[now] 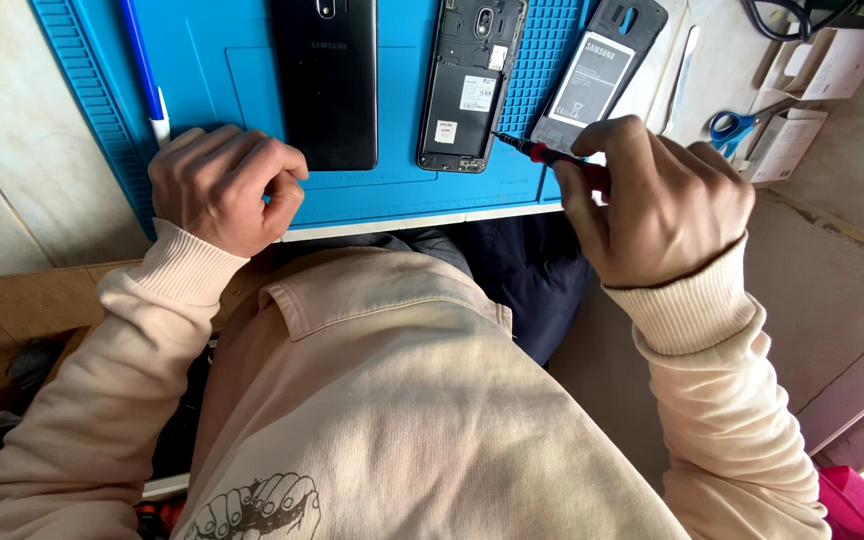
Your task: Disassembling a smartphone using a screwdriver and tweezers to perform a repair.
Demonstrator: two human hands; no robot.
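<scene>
Screwdriver (542, 152), red-handled, dark tip touching opened phone (470, 80), in right hand (657, 200).

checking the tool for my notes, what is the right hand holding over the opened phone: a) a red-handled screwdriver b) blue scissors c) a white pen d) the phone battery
a: the right hand grips a red-handled screwdriver with its tip at the lower edge of the opened phone; the blue scissors lie untouched off to the side, and the battery rests on the blue mat.
</scene>
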